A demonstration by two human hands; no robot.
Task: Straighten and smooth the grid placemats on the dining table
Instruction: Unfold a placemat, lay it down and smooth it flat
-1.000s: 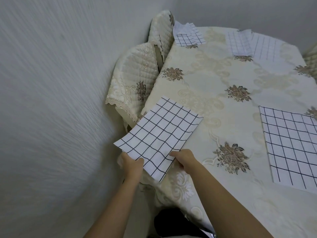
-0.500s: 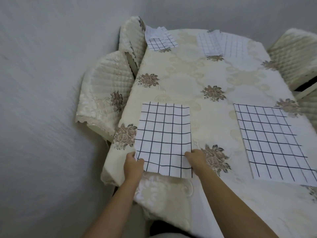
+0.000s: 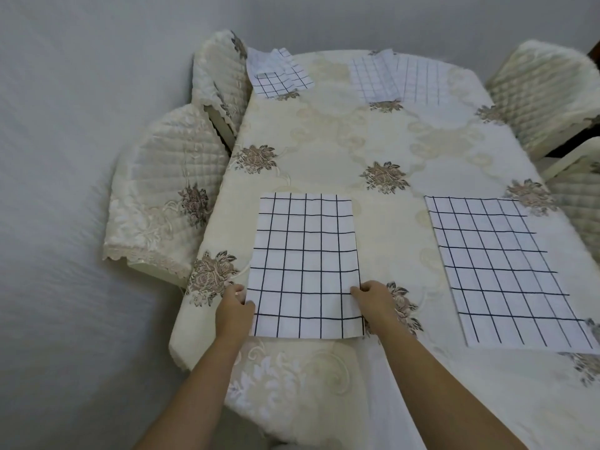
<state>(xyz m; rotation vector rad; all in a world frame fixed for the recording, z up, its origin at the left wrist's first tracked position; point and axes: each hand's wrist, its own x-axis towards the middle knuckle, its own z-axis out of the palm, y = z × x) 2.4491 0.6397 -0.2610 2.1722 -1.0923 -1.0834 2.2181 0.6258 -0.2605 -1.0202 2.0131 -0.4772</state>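
At lower centre, the left hand (image 3: 234, 311) and right hand (image 3: 376, 300) pinch the near placemat (image 3: 305, 264) by its side edges, fingers clamped on it.

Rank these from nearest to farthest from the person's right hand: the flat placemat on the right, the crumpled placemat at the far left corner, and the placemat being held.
1. Held placemat, gripped by the right hand.
2. Flat placemat, to the right.
3. Crumpled placemat, far left corner.

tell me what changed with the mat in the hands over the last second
The near placemat went from skewed and hanging over the table's left edge to lying flat and square on the tablecloth. The left hand and right hand still hold its near corners. The other mats stayed put.
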